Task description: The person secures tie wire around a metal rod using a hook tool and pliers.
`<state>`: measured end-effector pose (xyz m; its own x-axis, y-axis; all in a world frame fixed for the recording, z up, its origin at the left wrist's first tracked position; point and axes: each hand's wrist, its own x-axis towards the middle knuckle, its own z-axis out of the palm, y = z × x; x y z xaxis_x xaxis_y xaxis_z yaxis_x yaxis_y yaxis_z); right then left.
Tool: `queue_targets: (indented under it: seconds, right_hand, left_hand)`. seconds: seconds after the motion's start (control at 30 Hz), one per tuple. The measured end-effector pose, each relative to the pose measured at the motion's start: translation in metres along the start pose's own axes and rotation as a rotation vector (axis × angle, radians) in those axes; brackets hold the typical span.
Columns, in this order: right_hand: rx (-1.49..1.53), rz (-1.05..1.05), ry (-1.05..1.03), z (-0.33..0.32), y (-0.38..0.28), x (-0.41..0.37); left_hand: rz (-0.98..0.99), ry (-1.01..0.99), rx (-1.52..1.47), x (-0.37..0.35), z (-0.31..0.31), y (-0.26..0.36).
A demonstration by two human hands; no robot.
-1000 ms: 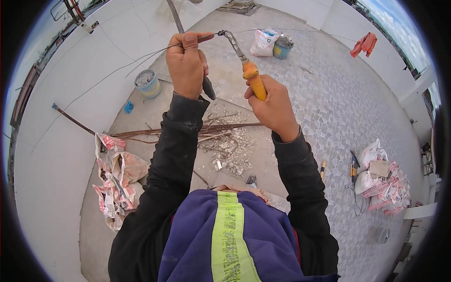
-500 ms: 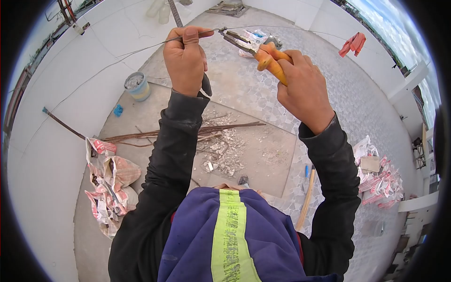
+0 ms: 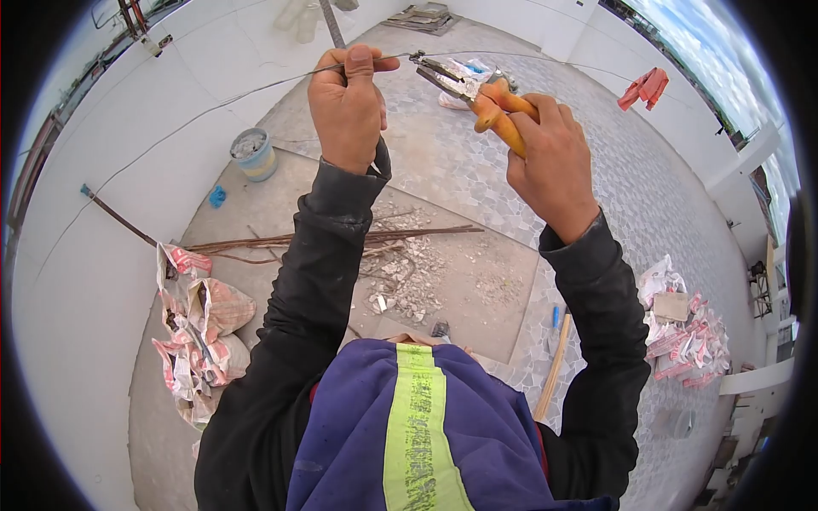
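Observation:
My left hand (image 3: 348, 115) is closed, thumb and forefinger pinching a thin wire (image 3: 230, 101) stretched across the view. A ribbed metal rod (image 3: 333, 24) passes by the same hand, and its dark lower part (image 3: 383, 159) shows below the palm; whether the fingers grip it is hidden. My right hand (image 3: 555, 162) is wrapped round the orange-yellow handles of combination pliers (image 3: 460, 83). Their jaws point left and are slightly apart, at a small twisted knot (image 3: 417, 56) in the wire, just right of my left fingertips.
A reddish cloth (image 3: 642, 88) hangs on the wire at right. Below lie rusty rods (image 3: 409, 232) and rubble (image 3: 409, 281). A bucket (image 3: 253, 155) and filled sacks (image 3: 223, 308) are by the left wall; more sacks (image 3: 686, 341) and a wooden stick (image 3: 555, 366) lie right.
Both hands have shifted slightly right in the view, with the wire and pliers. My left hand still pinches the wire, and the plier jaws stay at the knot.

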<state>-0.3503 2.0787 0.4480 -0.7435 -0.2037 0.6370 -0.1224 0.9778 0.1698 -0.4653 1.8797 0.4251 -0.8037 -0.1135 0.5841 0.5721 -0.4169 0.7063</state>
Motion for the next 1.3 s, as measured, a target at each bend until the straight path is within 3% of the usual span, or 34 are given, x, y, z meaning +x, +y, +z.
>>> queue_targets:
  seconds: [0.2, 0.3, 0.37, 0.53, 0.63, 0.67, 0.77, 0.8, 0.87, 1.07, 1.17, 1.3]
  right_hand:
    - [0.131, -0.051, 0.144, 0.016, 0.013, 0.001]
    - [0.303, 0.076, 0.076, 0.023, 0.013, -0.002]
    - [0.468, 0.143, 0.186, 0.025, -0.002, -0.006]
    - [0.579, 0.156, 0.094, 0.069, -0.022, -0.018]
    - [1.017, 0.237, -0.053, 0.099, -0.037, -0.027]
    - [1.028, 0.233, -0.055, 0.108, -0.041, -0.028]
    - [1.826, 0.446, -0.419, 0.112, -0.058, -0.028]
    - [1.839, 0.433, -0.425, 0.111, -0.064, -0.026]
    - [2.314, 0.463, -0.53, 0.11, -0.071, -0.025]
    - [2.681, 0.381, -0.665, 0.12, -0.09, -0.026]
    - [3.051, 0.23, -0.726, 0.124, -0.098, -0.025]
    - [3.239, 0.119, -0.778, 0.124, -0.104, -0.022]
  left_hand:
    - [-0.02, 0.008, 0.008, 0.0, 0.002, 0.007]
    - [-0.005, -0.016, -0.019, 0.0, 0.003, 0.012]
    - [0.005, -0.017, -0.034, 0.0, 0.002, 0.011]
    - [-0.094, -0.044, 0.052, -0.005, -0.01, 0.005]
    - [-0.134, -0.065, 0.033, -0.006, -0.021, -0.008]
    - [-0.133, -0.06, 0.044, -0.006, -0.022, -0.009]
    - [-0.136, -0.067, 0.037, -0.008, -0.024, -0.012]
    - [-0.146, -0.058, 0.033, -0.008, -0.024, -0.013]
    - [-0.152, -0.05, 0.042, -0.007, -0.021, -0.011]
    - [-0.116, -0.035, 0.074, -0.005, -0.018, -0.007]
    - [-0.188, -0.063, 0.105, -0.004, -0.022, -0.002]
    - [-0.202, -0.01, 0.089, -0.007, -0.015, 0.002]
